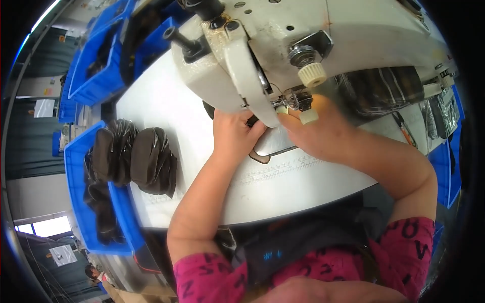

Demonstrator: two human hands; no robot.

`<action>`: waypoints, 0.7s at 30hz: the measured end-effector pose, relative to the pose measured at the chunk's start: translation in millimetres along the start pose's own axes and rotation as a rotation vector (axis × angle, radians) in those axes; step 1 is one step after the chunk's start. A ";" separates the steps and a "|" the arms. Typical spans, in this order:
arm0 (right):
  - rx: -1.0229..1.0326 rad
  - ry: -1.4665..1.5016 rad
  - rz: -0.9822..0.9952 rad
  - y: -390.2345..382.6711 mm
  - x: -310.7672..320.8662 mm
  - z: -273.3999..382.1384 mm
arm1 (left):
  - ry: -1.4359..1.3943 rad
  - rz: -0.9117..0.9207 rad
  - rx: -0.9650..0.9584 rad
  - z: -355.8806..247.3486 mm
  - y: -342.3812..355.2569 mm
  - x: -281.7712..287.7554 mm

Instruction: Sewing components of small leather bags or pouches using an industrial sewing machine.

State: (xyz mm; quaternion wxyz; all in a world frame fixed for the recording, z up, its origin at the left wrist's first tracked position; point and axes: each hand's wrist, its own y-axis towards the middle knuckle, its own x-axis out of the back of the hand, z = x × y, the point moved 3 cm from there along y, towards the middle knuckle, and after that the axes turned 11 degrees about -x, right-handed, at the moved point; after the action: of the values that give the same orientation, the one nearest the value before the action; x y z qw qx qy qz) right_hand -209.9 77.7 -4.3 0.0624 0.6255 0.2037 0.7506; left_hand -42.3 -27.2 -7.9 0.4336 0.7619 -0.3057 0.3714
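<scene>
A white sewing machine [202,76] reaches over the table from the top, its head hiding the stitching spot. My left hand [232,134] is beside the head, thumb bent in against a small dark fabric piece [251,121]; its fingertips are partly covered by the machine. On the other side, my right hand [323,134] reaches under the arm next to the cream tension knob [309,117], its fingers mostly hidden. Between the hands lies a metal plate [275,144] with a small brown-edged tab [260,159] at its near edge.
Dark zippered pouches [149,159] are piled at the left, partly over a blue bin [118,207] holding more. The white table [283,194] has printed ruler marks. A dark shiny bundle [381,91] and an orange-marked tool [405,132] lie at the right. More blue bins [96,86] stand far left.
</scene>
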 end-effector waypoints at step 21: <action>-0.034 0.005 0.073 -1.0 -6.3 -6.2 | -0.088 -0.021 0.011 -7.1 1.0 -2.1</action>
State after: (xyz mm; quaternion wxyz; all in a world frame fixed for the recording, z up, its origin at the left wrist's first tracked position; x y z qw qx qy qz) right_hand -214.7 75.0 -11.3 0.0451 0.6294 0.1680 0.7573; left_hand -46.3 -21.0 -6.8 0.4195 0.7830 -0.3147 0.3345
